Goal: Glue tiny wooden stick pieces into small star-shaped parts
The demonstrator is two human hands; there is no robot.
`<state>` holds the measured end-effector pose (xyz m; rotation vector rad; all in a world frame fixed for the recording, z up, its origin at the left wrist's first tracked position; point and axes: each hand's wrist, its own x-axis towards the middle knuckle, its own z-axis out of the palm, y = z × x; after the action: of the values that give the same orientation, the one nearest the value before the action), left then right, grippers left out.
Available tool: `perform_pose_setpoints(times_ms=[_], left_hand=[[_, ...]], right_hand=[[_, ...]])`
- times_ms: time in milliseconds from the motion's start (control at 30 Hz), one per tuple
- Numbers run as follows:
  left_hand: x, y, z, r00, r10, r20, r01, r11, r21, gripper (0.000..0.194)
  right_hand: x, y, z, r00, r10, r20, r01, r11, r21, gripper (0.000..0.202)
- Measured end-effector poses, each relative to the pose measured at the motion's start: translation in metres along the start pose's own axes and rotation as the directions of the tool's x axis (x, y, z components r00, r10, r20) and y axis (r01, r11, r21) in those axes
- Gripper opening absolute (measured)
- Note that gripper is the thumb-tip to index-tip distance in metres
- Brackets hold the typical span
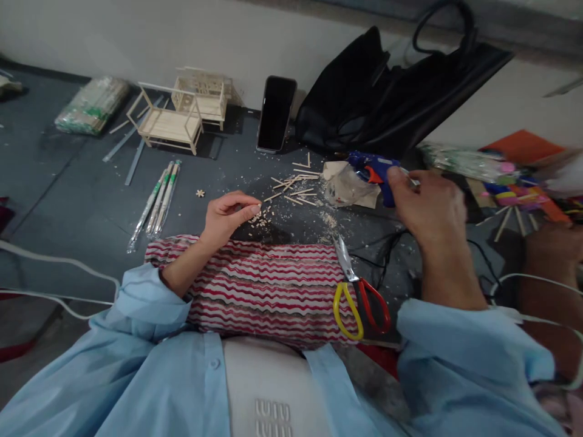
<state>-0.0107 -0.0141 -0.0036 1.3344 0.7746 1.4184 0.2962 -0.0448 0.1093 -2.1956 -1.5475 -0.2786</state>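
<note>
Pinched together, any piece held too small to tell, my left hand [226, 215] is just beside chopped pale wooden chips [263, 223], my right hand [430, 203] clasps a blue plastic glue gun [374, 162] farther right, and beyond, two miniature wooden benches [170, 124] look built, thin wooden sticks [307, 172] loose.

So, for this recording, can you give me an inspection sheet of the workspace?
Surface: dark table, scattered with wood crumbs.
Things in use: blue glue gun; small sticks lying left of it; two small wooden benches farther back.
Clutter: scissors partly on a striped cloth; plastic packet at left.
Hands: right hand holds the glue gun; left hand pinches near the crumbs, its hold unclear.
Cables: black cord right of the scissors; white cable at left; ends not traceable.
Surroundings: pale wall behind; black bag and phone before it; another person's arm at right.
</note>
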Motion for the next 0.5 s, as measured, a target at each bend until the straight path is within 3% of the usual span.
perform_pose_setpoints(times_ms=[67,133,167,267,400,500], left_hand=[[0.000,0.000,0.000,1.000,-0.009,-0.007,0.009,1.000,0.001,0.014],[-0.001,0.000,0.001,1.000,-0.023,-0.017,0.023,1.000,-0.008,0.015],[-0.001,0.000,0.002,0.999,-0.031,-0.019,0.031,0.999,-0.014,0.015],[-0.002,0.001,0.003,0.999,-0.048,-0.017,0.048,0.999,-0.010,0.015],[-0.001,0.001,0.003,0.998,-0.037,-0.044,0.037,0.999,-0.001,0.014],[0.000,0.000,0.002,0.997,-0.028,-0.066,0.028,1.000,-0.005,0.015]], right_hand=[[-0.016,-0.009,-0.014,0.991,0.055,-0.120,-0.063,0.996,-0.064,0.036],[-0.035,-0.024,-0.022,0.976,-0.065,-0.208,0.068,0.998,0.009,0.015],[-0.044,-0.032,-0.023,0.970,-0.139,-0.197,0.157,0.985,0.075,0.015],[-0.063,-0.052,-0.004,0.928,-0.370,0.034,0.344,0.890,0.299,0.017],[-0.071,-0.068,0.042,0.832,-0.466,0.301,0.366,0.869,0.334,0.019],[-0.071,-0.077,0.065,0.759,-0.511,0.403,0.373,0.849,0.373,0.022]])
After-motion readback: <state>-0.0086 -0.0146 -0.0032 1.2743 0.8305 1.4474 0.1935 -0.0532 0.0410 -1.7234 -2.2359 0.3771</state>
